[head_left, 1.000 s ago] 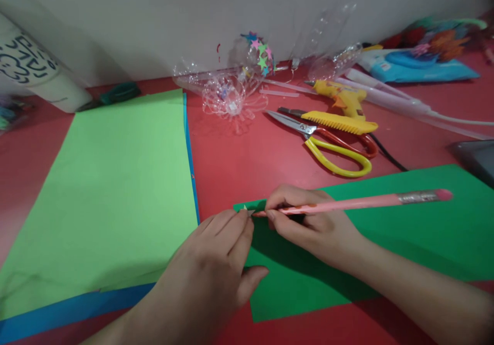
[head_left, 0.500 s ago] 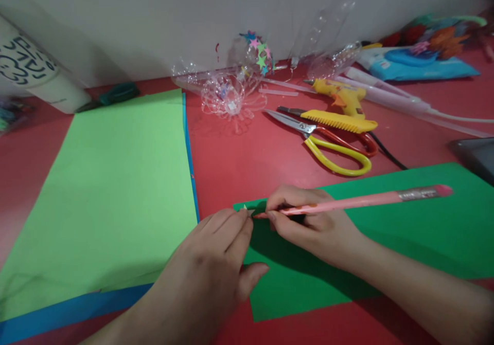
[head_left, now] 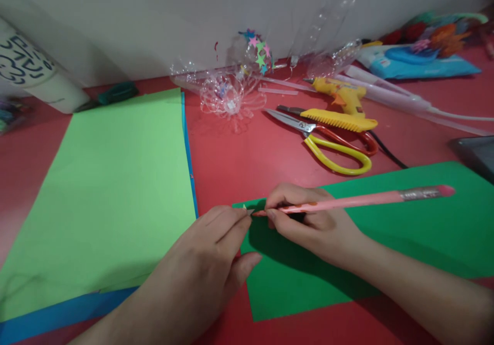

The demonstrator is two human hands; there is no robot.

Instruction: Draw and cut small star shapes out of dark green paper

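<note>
Below, paper (head_left: 405, 232) on red tabletop (head_left: 231, 165); wall (head_left: 154, 21) seemingly grey.

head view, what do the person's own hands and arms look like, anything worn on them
Both the left hand and the right hand are bare, with no gloves, rings or watch showing. The left forearm and right forearm show no sleeves or bracelets up to the picture's edge. No cables are attached; fingernail details are too blurred to tell.

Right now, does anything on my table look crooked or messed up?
A little: blue paper pokes out past the right and near edges of the light green paper on top, so they look uneven. Nothing looks spilled.
</note>
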